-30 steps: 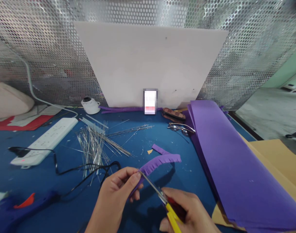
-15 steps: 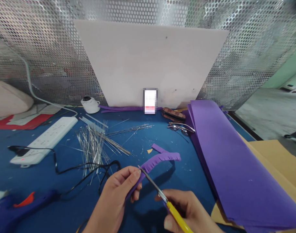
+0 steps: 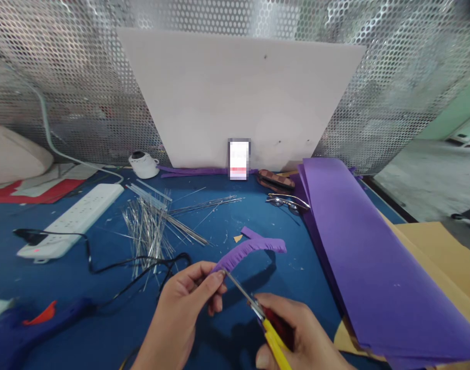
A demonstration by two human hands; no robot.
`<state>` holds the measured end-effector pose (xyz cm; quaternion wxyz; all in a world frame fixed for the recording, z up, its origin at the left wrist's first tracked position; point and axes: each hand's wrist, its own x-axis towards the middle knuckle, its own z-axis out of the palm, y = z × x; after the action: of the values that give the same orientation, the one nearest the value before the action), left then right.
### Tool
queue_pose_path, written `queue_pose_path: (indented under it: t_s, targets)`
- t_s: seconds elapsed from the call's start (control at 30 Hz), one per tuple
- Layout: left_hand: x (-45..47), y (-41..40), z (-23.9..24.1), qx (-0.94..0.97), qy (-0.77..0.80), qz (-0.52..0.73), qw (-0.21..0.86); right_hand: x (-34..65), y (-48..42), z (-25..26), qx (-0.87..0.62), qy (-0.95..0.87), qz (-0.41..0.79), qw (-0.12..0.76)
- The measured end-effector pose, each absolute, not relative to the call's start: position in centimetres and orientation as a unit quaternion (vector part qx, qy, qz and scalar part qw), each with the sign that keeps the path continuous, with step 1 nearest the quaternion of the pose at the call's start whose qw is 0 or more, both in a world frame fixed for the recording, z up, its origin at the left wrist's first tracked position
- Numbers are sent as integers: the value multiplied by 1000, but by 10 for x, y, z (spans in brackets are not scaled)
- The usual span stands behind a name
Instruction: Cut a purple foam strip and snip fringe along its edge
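Observation:
My left hand [image 3: 184, 303] pinches one end of a purple paper strip [image 3: 250, 248] with a fringed edge, which arcs up and to the right above the blue table [image 3: 104, 308]. My right hand [image 3: 296, 334] grips yellow-handled scissors [image 3: 258, 313]; their blades point up-left and meet the strip right at my left fingertips. A small purple offcut [image 3: 250, 234] lies on the table just behind the strip.
A stack of purple sheets [image 3: 365, 262] over tan paper fills the right side. Several thin metal wires [image 3: 153, 226] lie at centre left, with a white power strip [image 3: 71, 221], a black cable [image 3: 115, 267] and a blue glue gun [image 3: 30, 329] at left. A white board [image 3: 238, 97] leans against perforated metal.
The scissors opened and shut again along the strip's edge. My left hand shifted slightly up, and the strip's free end rose a little.

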<state>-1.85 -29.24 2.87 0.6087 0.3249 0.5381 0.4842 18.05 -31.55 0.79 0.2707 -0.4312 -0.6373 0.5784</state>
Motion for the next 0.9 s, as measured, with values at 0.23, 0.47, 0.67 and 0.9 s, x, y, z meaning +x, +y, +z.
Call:
queue_pose_path:
  t_s: [0.23,0.47,0.67,0.9]
  targets:
    - [-18,-293,33,305,536,495,612,181,-318,3,-455,-661,533,269]
    - [-18,-293,30,309,533,481,624,182,-318,0,-459,-678,499,283]
    - [-18,-293,31,311,535,482,620,180,-317,3,-460,-669,514,279]
    - [-19,-292,32,315,546,481,609,179,-316,7,-477,-676,492,270]
